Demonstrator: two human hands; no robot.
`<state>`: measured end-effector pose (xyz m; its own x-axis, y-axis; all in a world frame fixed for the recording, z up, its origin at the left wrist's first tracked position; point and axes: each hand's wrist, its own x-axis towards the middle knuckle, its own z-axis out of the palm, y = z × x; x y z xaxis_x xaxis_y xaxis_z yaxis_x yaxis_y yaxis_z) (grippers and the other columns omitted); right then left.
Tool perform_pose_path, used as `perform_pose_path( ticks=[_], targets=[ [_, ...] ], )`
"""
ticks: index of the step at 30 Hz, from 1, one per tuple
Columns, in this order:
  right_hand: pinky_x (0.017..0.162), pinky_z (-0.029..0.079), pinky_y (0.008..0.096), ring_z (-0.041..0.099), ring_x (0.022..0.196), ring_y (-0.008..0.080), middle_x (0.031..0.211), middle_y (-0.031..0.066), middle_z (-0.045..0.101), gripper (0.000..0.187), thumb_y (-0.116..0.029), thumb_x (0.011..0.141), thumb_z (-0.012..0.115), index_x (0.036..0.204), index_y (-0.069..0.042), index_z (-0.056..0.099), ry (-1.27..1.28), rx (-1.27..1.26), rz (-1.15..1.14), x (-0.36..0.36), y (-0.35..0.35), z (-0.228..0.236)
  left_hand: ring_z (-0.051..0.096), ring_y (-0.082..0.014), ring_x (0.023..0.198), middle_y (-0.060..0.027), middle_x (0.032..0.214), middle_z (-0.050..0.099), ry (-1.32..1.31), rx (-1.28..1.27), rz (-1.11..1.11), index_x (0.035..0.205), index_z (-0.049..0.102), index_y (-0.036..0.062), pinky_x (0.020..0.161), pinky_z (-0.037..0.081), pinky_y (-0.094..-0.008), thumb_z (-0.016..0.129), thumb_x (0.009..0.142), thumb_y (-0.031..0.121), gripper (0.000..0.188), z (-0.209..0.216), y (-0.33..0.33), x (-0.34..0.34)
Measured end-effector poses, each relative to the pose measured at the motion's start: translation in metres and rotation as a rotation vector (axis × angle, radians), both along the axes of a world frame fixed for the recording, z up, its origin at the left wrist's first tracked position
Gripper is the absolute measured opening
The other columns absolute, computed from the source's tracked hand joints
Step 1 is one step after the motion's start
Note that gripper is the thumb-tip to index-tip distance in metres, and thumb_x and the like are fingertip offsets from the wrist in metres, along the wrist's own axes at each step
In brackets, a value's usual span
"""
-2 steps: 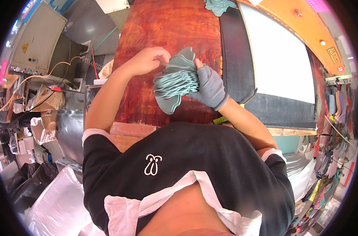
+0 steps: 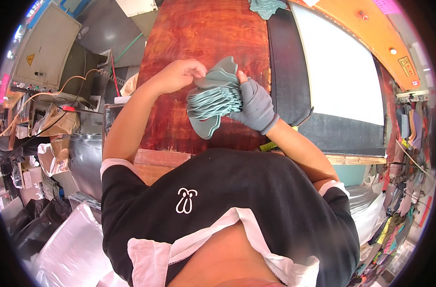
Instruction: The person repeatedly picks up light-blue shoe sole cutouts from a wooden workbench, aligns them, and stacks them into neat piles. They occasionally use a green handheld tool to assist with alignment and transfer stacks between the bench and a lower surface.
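Note:
A thick stack of thin grey-green cut pieces (image 2: 214, 100) with wavy edges is held up over the red-brown table. My right hand (image 2: 257, 106), in a grey fingerless glove, grips the stack from its right side, its bare thumb tip showing at the upper right edge. The pieces are fanned, with several loose edges facing me. At the upper left of the stack is my bare left hand (image 2: 182, 75). Its fingers are loosely bent and slightly apart, their tips beside the edge of the uppermost pieces, and I see nothing held in them.
More grey-green pieces (image 2: 266, 6) lie at the table's far right. Right of the wooden table (image 2: 203, 33) are a black mat (image 2: 289, 62), a white sheet (image 2: 342, 62) and an orange machine (image 2: 371, 24). A yellow-green handle (image 2: 267, 146) lies near my right wrist. A grey cabinet (image 2: 48, 43) stands left.
My left hand has drawn slightly down and away from the stack's upper left edge, its fingers loosening. The raised piece there has settled back against the others. My right hand stays put.

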<state>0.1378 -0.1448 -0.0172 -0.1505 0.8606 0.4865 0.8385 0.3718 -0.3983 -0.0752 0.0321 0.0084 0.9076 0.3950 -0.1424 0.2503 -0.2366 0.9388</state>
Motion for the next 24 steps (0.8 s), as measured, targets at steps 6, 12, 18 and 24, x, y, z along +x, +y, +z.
perform_pose_path(
  ticks=[6, 12, 18, 24],
  targets=[
    [0.074, 0.046, 0.0403, 0.055, 0.085, 0.0332, 0.091, 0.0146, 0.052, 0.070, -0.026, 0.054, 0.083, 0.109, -0.002, 0.048, 0.030, -0.159, -0.071, -0.003, 0.004, 0.005, 0.037, -0.0264, 0.131, -0.0141, 0.140, 0.038, -0.161, 0.221, 0.125, 0.136, 0.035, 0.0046, 0.109, 0.026, -0.0420, 0.074, 0.071, 0.020, 0.077, 0.019, -0.061, -0.028],
    [0.076, 0.046, 0.0426, 0.055, 0.091, 0.0335, 0.100, 0.0151, 0.054, 0.067, -0.034, 0.057, 0.080, 0.108, -0.003, 0.049, -0.201, -0.176, -0.050, -0.003, 0.009, 0.023, 0.029, -0.0418, 0.133, -0.0202, 0.148, 0.023, -0.110, 0.977, 0.198, 0.138, 0.032, 0.0061, 0.108, 0.025, -0.0517, 0.081, 0.059, 0.019, 0.094, -0.008, -0.116, -0.016],
    [0.080, 0.045, 0.0429, 0.056, 0.098, 0.0334, 0.111, 0.0162, 0.054, 0.081, -0.040, 0.059, 0.079, 0.120, 0.001, 0.045, -0.218, -0.265, -0.004, -0.008, 0.014, 0.027, 0.030, -0.0353, 0.134, -0.0185, 0.146, 0.028, -0.144, 0.552, 0.370, 0.140, 0.030, 0.0073, 0.110, 0.028, -0.0412, 0.075, 0.062, 0.008, 0.090, -0.014, -0.079, -0.020],
    [0.078, 0.047, 0.0421, 0.058, 0.093, 0.0336, 0.109, 0.0179, 0.055, 0.093, -0.039, 0.059, 0.079, 0.130, 0.005, 0.038, -0.232, -0.308, -0.082, 0.000, 0.013, 0.019, 0.031, -0.0308, 0.134, -0.0167, 0.142, 0.033, -0.167, 0.320, 0.274, 0.142, 0.029, 0.0078, 0.110, 0.028, -0.0388, 0.075, 0.062, 0.008, 0.092, -0.029, -0.054, -0.012]
  ],
)
